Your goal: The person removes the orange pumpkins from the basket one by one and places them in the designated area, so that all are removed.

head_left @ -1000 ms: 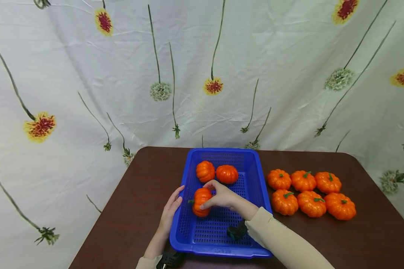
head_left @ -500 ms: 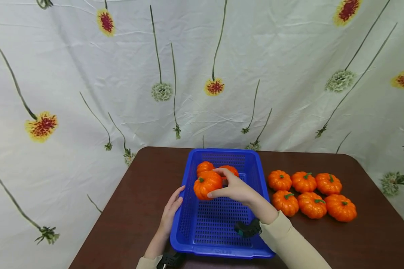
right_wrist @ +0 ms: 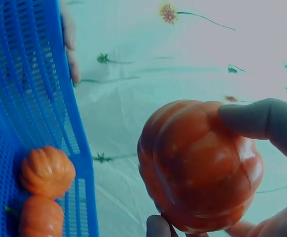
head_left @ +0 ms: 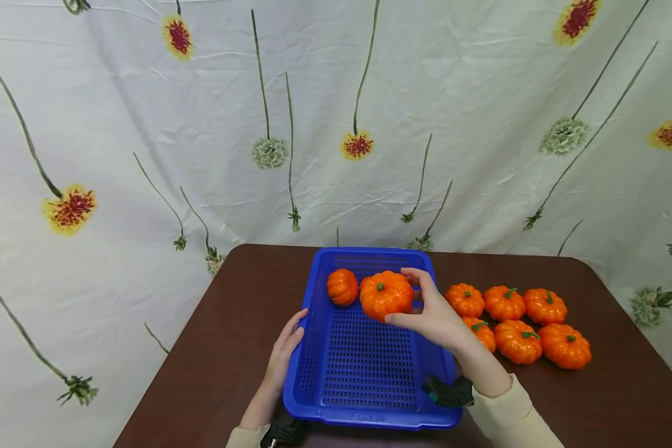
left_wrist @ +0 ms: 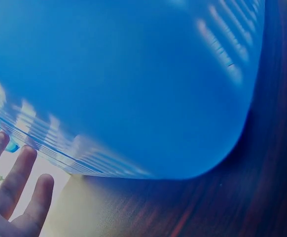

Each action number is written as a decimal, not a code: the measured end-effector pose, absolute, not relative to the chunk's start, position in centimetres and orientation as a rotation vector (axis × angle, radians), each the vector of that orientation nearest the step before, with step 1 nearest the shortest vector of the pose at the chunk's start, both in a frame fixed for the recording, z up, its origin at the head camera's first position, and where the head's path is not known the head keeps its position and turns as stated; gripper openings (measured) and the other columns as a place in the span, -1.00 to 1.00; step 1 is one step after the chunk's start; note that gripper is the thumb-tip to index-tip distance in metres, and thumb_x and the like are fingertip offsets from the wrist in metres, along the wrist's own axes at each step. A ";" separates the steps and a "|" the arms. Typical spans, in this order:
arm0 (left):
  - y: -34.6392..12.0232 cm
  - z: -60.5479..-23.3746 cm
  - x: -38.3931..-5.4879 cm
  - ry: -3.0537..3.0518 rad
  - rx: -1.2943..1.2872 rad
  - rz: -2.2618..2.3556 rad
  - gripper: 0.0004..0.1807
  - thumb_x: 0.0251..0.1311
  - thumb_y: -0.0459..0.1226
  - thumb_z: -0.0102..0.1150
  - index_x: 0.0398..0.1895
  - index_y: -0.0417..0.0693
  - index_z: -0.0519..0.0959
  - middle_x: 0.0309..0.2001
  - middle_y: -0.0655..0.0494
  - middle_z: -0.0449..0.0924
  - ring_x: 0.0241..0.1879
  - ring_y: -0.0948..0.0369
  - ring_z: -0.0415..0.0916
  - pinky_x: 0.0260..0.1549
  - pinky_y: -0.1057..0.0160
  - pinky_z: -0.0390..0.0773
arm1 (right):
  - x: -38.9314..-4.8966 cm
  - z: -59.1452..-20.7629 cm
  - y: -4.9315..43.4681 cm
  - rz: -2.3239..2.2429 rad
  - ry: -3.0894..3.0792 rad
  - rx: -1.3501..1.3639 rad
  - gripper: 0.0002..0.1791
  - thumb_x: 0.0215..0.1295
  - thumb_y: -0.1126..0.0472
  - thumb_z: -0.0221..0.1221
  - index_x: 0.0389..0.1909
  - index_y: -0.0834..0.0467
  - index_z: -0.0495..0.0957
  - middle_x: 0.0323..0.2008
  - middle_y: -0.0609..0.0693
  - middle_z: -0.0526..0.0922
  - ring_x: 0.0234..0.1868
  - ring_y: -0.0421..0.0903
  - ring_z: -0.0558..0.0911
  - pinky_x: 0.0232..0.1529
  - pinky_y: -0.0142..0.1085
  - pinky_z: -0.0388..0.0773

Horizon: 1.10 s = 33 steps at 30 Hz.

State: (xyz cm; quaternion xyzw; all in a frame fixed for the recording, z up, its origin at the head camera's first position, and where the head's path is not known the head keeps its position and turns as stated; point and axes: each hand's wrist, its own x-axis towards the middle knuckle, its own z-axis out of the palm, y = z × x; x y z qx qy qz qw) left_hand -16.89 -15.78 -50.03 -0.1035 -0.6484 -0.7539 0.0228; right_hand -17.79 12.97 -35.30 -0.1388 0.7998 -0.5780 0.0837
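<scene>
My right hand [head_left: 439, 314] holds a small orange pumpkin [head_left: 386, 296] with a green stem, raised above the blue basket [head_left: 369, 420]. In the right wrist view the thumb and fingers grip the pumpkin [right_wrist: 197, 168] from its sides. Inside the basket, one pumpkin [head_left: 342, 287] lies at the back left. Another is mostly hidden behind the held one in the head view; the right wrist view shows both pumpkins [right_wrist: 47, 172] close together. My left hand [head_left: 282, 348] rests against the basket's left side, its fingers [left_wrist: 17, 173] extended and spread along the wall.
Several orange pumpkins [head_left: 519, 341] stand in two rows on the dark brown table [head_left: 605, 292], right of the basket. One is partly covered by my right forearm. A white cloth [head_left: 470, 124] with a flower print hangs behind the table.
The right hand has lifted the pumpkin from the basket's middle and carried it rightward and up, turning its stem toward the camera. The left hand and basket stay put.
</scene>
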 end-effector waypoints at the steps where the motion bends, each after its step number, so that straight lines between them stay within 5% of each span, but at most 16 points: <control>1: -15.8 -50.0 -16.9 -2.010 -0.320 -2.332 -0.50 0.44 -0.24 -0.27 0.39 -0.21 0.11 0.35 -0.21 0.11 0.11 0.23 0.34 -0.01 0.30 0.42 | -17.6 -35.3 13.3 -1.739 2.385 -0.411 -0.08 0.04 0.20 0.37 0.36 0.13 0.03 0.28 0.17 0.15 0.13 0.13 0.39 -0.02 -0.11 0.51; 9: -15.8 -50.1 -17.0 -2.029 -0.319 -2.309 -0.50 0.44 -0.23 -0.26 0.39 -0.18 0.14 0.36 -0.17 0.11 0.13 0.26 0.32 0.02 0.33 0.39 | -15.8 -35.8 15.5 -1.843 2.333 -0.302 -0.10 0.08 0.22 0.34 0.36 0.13 0.01 0.29 0.19 0.13 -0.04 0.12 0.56 -0.04 -0.09 0.51; 21: -15.7 -50.0 -16.9 -2.026 -0.330 -2.305 -0.51 0.44 -0.25 -0.28 0.39 -0.21 0.12 0.34 -0.23 0.12 0.12 0.20 0.33 0.00 0.30 0.41 | -13.9 -37.2 19.7 -1.891 2.415 -0.119 -0.08 0.14 0.20 0.30 0.39 0.14 -0.08 0.32 0.21 0.08 0.14 0.22 0.39 -0.12 -0.38 0.50; 27: -15.8 -50.0 -16.8 -2.034 -0.324 -2.312 -0.51 0.44 -0.24 -0.29 0.39 -0.17 0.12 0.34 -0.23 0.13 0.11 0.16 0.34 0.00 0.27 0.43 | -12.8 -38.4 21.9 -1.867 2.479 -0.037 -0.05 0.13 0.21 0.32 0.40 0.16 -0.09 0.30 0.21 0.15 0.05 -0.18 0.43 -0.12 -0.49 0.46; 33: -15.7 -50.0 -16.8 -2.024 -0.315 -2.323 -0.51 0.45 -0.24 -0.28 0.39 -0.19 0.12 0.33 -0.24 0.13 0.11 0.15 0.35 -0.02 0.26 0.44 | -11.8 -40.3 23.8 -1.830 2.558 -0.013 -0.07 0.08 0.28 0.33 0.37 0.20 -0.05 0.31 0.18 0.10 0.05 -0.48 0.26 -0.10 -0.63 0.32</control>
